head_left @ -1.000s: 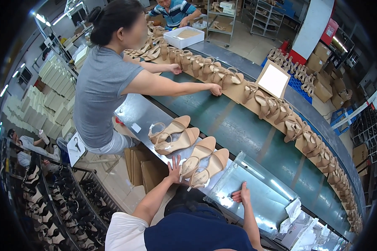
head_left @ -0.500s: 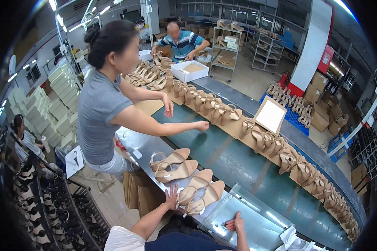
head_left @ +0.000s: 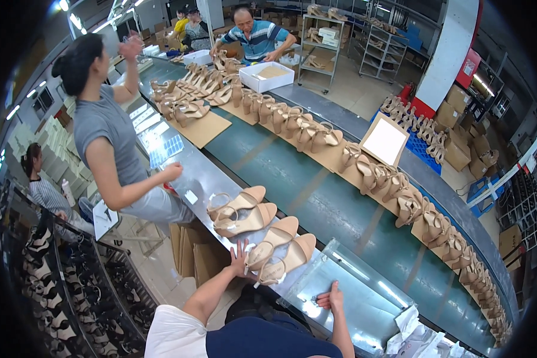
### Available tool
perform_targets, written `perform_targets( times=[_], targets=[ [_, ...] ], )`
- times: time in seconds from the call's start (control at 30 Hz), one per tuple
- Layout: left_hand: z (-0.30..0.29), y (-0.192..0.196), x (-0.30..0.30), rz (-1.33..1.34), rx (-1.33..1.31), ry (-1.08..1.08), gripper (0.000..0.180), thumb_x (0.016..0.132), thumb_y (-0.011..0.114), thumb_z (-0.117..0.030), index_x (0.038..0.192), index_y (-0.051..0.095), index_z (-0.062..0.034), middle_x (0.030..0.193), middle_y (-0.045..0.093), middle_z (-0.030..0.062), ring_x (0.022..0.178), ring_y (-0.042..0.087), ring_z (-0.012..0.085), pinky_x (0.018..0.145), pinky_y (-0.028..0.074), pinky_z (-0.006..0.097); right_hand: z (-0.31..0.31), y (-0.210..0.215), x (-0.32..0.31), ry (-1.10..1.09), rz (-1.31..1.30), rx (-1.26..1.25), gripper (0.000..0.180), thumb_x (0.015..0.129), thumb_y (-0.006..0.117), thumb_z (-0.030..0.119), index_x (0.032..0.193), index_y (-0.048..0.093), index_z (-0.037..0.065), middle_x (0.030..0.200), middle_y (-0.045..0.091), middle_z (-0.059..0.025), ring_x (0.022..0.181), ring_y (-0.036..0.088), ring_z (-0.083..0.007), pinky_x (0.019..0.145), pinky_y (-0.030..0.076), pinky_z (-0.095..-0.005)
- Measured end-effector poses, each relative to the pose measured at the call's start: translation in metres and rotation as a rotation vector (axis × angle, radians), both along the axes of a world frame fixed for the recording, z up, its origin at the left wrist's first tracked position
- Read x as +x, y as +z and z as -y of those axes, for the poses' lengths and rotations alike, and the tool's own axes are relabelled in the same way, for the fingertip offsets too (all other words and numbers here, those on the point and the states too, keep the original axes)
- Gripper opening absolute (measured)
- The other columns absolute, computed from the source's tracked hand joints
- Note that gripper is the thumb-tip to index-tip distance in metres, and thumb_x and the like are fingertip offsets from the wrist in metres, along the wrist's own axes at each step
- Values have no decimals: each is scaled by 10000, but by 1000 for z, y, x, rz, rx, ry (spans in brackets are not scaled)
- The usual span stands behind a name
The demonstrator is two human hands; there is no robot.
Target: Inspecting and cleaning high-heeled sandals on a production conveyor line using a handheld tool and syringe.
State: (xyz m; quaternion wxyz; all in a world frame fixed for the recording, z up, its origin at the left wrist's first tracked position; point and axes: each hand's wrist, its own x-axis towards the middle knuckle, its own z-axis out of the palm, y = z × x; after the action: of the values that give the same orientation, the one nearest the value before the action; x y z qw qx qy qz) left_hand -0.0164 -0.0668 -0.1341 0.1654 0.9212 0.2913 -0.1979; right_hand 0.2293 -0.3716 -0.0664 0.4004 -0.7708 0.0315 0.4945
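Cardboard boxes (head_left: 457,153) stand near a pillar (head_left: 446,56) — white, red-based.

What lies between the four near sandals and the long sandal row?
In the head view, the green belt lies between the near sandals and the sandal row.

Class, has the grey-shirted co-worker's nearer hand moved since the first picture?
Yes: against the framed white board, the co-worker's nearer hand has moved left, farther from it.

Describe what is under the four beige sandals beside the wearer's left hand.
The four beige sandals rest on a shiny metal tabletop; whatever lies directly beneath each one is covered.
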Motion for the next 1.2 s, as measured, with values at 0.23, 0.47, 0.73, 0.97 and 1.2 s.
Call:
perform_targets(
  times=[0.23,0.47,0.73,0.97,1.2],
  targets=[
    [-8,0,7,-74,62,-19,1371,393,675,-726,1422,-68,-207,1436,-189,213,1267,-234,478,968,27,689,-3,5,1,19,-18,28,893,839,170,690,661,638,-50,549,613,-140,408,581,-196,346,426,-252],
    [-14,-26,-6,-142,134,-66,1242,447,660,-713,1429,95,-205,1472,-3,166,1261,-229,489,979,34,687,-2,9,-2,40,-9,75,844,868,207,642,662,636,-55,547,610,-145,403,580,-196,335,423,-256],
    [-9,-12,2,-126,66,-47,1342,424,668,-721,1423,-62,-202,1449,-139,206,1272,-204,489,951,27,706,0,7,-1,-16,-40,46,824,876,231,623,659,636,-61,550,611,-150,412,585,-199,354,428,-259],
    [0,-2,-10,61,40,-42,1276,493,593,-768,1426,-24,-153,1419,-182,268,1261,-207,515,902,30,732,-5,5,-4,-91,-24,-40,851,861,219,650,668,642,-63,566,619,-157,418,588,-208,358,435,-264],
    [3,37,4,62,44,-96,1022,683,587,-515,1426,-7,-142,1420,-89,297,1274,-90,548,922,81,714,-2,8,-6,-163,-8,-95,876,843,205,680,656,637,-58,556,613,-162,414,587,-206,350,439,-264]
  ],
)
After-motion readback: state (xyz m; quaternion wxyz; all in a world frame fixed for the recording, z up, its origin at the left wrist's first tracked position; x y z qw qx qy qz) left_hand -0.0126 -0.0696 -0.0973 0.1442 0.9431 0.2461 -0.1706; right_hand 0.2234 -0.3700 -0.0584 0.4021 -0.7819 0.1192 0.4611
